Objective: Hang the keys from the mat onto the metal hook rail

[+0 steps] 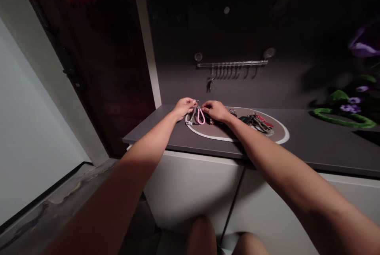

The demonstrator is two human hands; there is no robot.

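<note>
My left hand [184, 108] pinches a metal key ring [198, 101] over the left end of an oval mat. A pink strap loop [201, 117] and a grey strap hang below the ring, down toward the mat. Close on the other side is my right hand [215, 110], its thumb and fingertips closed beside the ring and the pink loop. What those fingers pinch is too small to make out. Under the right hand lie some dark and brownish small items [211, 121], partly hidden. Farther right on the mat rests a pile of keys [259, 123] with red tags.
The oval mat [213, 133] with a pale rim lies on a dark counter [303, 144] above white cabinet doors [192, 183]. On the back wall, a clear hook rail [233, 64] carries one hanging set of keys [211, 84]. Purple flowers [352, 106] with green stems stand at right.
</note>
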